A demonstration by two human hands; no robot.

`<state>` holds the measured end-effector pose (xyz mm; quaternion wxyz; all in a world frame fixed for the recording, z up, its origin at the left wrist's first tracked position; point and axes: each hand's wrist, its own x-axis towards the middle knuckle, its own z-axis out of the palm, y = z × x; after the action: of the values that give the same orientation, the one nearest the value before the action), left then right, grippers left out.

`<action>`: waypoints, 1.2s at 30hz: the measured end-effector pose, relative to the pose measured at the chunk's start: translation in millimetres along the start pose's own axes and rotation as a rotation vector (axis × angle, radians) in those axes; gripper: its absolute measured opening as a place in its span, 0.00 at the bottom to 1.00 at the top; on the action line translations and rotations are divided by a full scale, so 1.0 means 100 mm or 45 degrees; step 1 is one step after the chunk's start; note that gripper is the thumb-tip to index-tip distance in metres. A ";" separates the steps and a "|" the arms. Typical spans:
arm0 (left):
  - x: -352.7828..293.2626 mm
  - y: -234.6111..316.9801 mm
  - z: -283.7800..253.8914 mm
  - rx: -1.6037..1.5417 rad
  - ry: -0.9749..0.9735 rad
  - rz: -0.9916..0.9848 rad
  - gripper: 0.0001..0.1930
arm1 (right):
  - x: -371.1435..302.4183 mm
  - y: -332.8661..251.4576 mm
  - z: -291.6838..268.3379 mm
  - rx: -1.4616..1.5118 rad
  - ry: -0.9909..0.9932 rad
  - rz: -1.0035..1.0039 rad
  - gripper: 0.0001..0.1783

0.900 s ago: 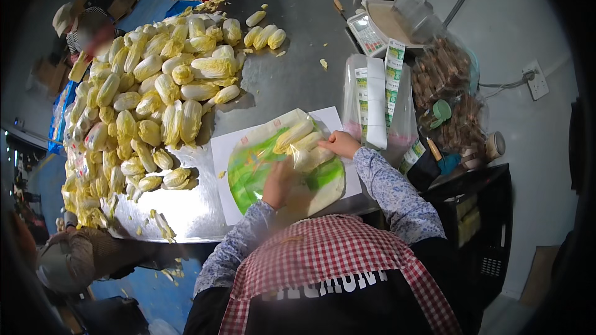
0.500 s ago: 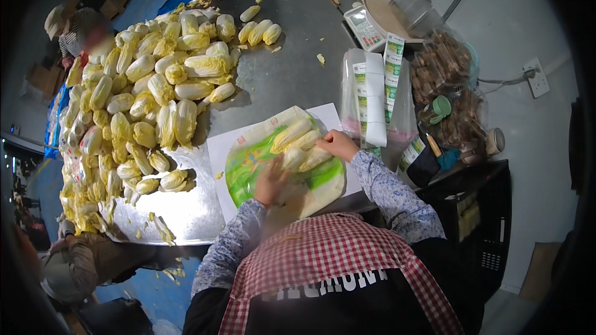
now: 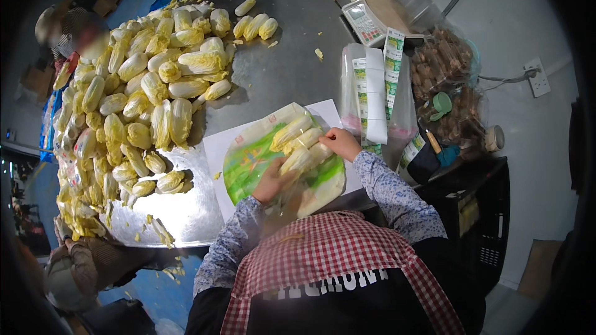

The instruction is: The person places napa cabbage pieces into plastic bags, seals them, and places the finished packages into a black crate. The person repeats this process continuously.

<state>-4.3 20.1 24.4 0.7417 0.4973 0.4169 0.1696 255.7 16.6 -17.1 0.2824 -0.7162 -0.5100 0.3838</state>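
Several pale yellow napa cabbages (image 3: 296, 131) lie side by side on a green and white printed sheet or bag (image 3: 243, 170), with glossy clear plastic (image 3: 287, 203) showing below them. My left hand (image 3: 272, 184) rests against the near end of the cabbages, thumb and fingers apart. My right hand (image 3: 343, 144) is closed in a pinch at their right end; what lies between its fingertips is too small to make out, perhaps plastic film. Beneath the printed sheet is a white board (image 3: 323, 110) on the metal table (image 3: 273, 74).
A big heap of napa cabbages (image 3: 139, 99) covers the table's left side. To the right lie clear bags with label strips (image 3: 375, 96), a scale (image 3: 366, 22), packed brown goods (image 3: 444, 62) and a wooden-handled tool (image 3: 433, 142). Other people work at the far edge and left.
My left hand has slid slightly up and right against the cabbages and is no longer blurred. My right hand has barely moved. The whole view has shifted a little.
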 end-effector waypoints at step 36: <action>0.23 -0.31 0.05 0.910 0.096 0.740 0.26 | -0.06 0.13 0.26 -0.085 -0.132 -0.278 0.44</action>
<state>8.3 18.7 -12.1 0.4298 0.8115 0.3194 0.2340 239.5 7.4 -40.1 0.2717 -0.6445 -0.6114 0.3701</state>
